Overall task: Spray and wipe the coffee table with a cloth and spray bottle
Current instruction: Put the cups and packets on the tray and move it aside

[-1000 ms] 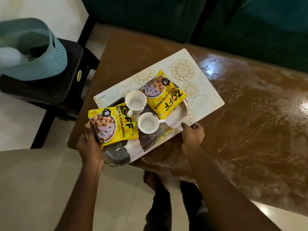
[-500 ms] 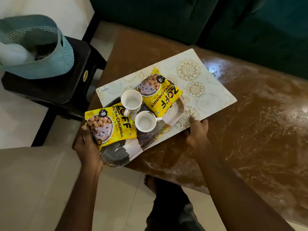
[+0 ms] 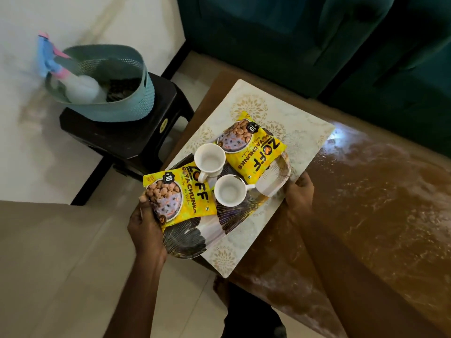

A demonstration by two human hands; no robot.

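Observation:
The brown glossy coffee table [image 3: 366,215] fills the right half of the view. A patterned tray [image 3: 190,237] with dark leaf prints sits over its left end, on a white placemat [image 3: 310,128]. My left hand [image 3: 144,228] grips the tray's near left rim, thumb on a yellow snack packet [image 3: 180,196]. My right hand [image 3: 300,193] holds the tray's right rim. Two white cups [image 3: 209,158] [image 3: 229,190] and a second yellow packet [image 3: 253,147] rest on the tray. A spray bottle [image 3: 80,86] with a blue and pink head leans in a teal basket [image 3: 114,108]. No cloth can be made out.
The basket stands on a black stool [image 3: 129,140] left of the table. A dark green sofa [image 3: 305,37] runs along the far side. Pale tiled floor [image 3: 48,264] lies at the left and near side. My leg [image 3: 244,311] is below the table's near edge.
The view has swung left and nearer, bringing the spray bottle in the basket into sight. The tray sits further onto the placemat; both hands keep hold of its rims.

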